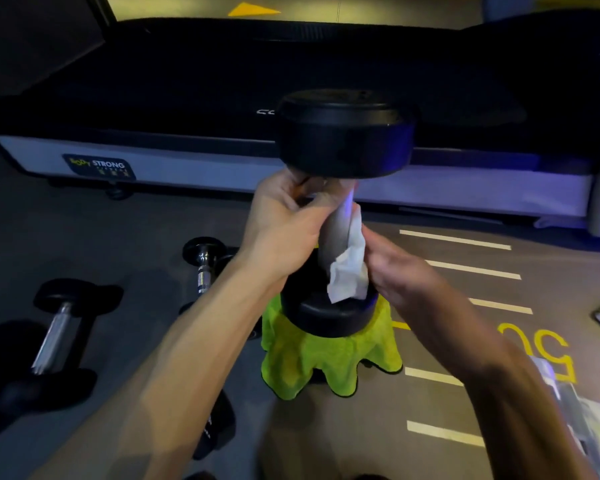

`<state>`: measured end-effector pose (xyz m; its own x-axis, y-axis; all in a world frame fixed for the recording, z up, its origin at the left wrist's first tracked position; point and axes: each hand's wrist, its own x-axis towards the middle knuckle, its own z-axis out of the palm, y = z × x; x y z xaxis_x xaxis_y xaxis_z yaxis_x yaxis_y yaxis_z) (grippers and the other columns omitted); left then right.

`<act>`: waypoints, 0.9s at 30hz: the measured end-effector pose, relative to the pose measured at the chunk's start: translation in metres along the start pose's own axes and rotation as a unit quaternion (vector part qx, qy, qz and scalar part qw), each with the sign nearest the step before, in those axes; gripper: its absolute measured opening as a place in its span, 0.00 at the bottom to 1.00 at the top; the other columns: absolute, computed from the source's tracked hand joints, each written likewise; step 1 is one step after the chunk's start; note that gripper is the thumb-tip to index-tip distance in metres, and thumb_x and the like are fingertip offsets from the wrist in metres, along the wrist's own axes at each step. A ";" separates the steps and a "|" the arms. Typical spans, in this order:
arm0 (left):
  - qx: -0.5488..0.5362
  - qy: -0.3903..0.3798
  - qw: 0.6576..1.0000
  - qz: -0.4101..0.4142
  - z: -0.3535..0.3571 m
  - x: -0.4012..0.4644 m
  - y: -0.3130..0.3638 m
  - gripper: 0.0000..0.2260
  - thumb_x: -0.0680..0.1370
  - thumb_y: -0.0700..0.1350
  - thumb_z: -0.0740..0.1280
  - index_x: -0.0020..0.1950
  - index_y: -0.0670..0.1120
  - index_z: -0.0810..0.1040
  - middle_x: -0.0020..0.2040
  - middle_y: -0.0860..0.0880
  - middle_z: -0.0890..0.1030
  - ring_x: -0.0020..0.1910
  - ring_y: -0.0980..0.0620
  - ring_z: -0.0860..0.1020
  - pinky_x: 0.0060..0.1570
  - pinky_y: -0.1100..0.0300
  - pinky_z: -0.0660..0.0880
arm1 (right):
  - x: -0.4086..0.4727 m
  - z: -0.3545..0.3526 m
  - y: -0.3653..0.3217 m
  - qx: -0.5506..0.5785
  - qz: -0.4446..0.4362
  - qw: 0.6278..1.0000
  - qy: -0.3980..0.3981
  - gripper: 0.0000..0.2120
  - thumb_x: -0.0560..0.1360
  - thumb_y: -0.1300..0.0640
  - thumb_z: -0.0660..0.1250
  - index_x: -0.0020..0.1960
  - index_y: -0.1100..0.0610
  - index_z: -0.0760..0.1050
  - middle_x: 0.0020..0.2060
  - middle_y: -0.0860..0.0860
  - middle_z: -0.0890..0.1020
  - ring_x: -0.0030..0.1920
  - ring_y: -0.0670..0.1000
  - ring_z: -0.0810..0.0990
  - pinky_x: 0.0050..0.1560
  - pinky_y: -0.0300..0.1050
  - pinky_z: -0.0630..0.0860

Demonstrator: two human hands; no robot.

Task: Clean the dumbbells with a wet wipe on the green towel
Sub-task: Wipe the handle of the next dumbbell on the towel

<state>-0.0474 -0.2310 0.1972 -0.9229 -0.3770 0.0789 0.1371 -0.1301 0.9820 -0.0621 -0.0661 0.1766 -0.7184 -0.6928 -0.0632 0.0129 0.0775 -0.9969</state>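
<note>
**Wipe on the bar of an upright dumbbell**

Two bare forearms reach in from the bottom edge toward the green towel (329, 362), which is bunched in a mound on the grey floor (153, 223). On top of the towel stands a big dumbbell (343, 133) on end: its lower black head rests on the cloth, its metal bar rises straight up, and its upper black head sits high above the towel.

The left hand (284, 220) is above the towel, at the top of the bar just under the upper head. Its fingers and thumb are curled round the bar and grip it. The right hand (399, 268) is above and just right of the towel, beside the lower half of the bar. It holds a white wet wipe (349, 271) against the right side of the bar; the wipe's loose end hangs down and touches the lower head. The fingertips lie behind the wipe, so exactly how they close on it cannot be told, but they are bent toward it.

Left of the towel, a small dumbbell (205, 261) lies on the floor, close to the cloth. Farther left lies another dumbbell (56, 334), well apart from the towel. Beyond the towel stands a treadmill (187, 164) with a dark belt and a pale side rail. Right of the towel, white lines (454, 239) and a yellow number (537, 348) are painted on the floor.
</note>
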 end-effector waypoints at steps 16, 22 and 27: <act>-0.031 0.122 0.991 -0.047 0.010 0.010 0.003 0.08 0.73 0.43 0.80 0.42 0.43 0.82 0.38 0.44 0.82 0.38 0.50 0.79 0.42 0.55 0.77 | 0.036 0.036 0.000 -0.443 0.061 0.884 0.139 0.07 0.81 0.53 0.62 0.53 0.50 0.64 0.49 0.54 0.84 0.58 0.62 0.79 0.75 0.63 0.60; -0.013 0.114 0.991 -0.065 0.006 0.012 0.005 0.10 0.73 0.47 0.80 0.50 0.44 0.84 0.38 0.54 0.85 0.34 0.56 0.81 0.34 0.61 0.77 | 0.040 0.038 -0.002 -0.417 0.044 0.890 0.179 0.09 0.82 0.45 0.60 0.53 0.51 0.67 0.46 0.51 0.84 0.54 0.60 0.80 0.60 0.57 0.74; 0.134 -0.010 0.991 0.022 -0.045 0.012 0.010 0.16 0.77 0.54 0.74 0.62 0.51 0.83 0.58 0.56 0.86 0.58 0.62 0.82 0.60 0.64 0.76 | 0.038 0.015 0.005 -0.353 0.010 0.925 0.142 0.17 0.75 0.32 0.58 0.55 0.42 0.73 0.49 0.43 0.83 0.53 0.53 0.81 0.56 0.58 0.76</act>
<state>-0.0407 -0.2778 0.1999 -0.9253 -0.3588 0.1229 0.0787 0.1351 0.9877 -0.0790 -0.1031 0.1681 -0.8782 -0.4772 0.0340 -0.3572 0.6069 -0.7100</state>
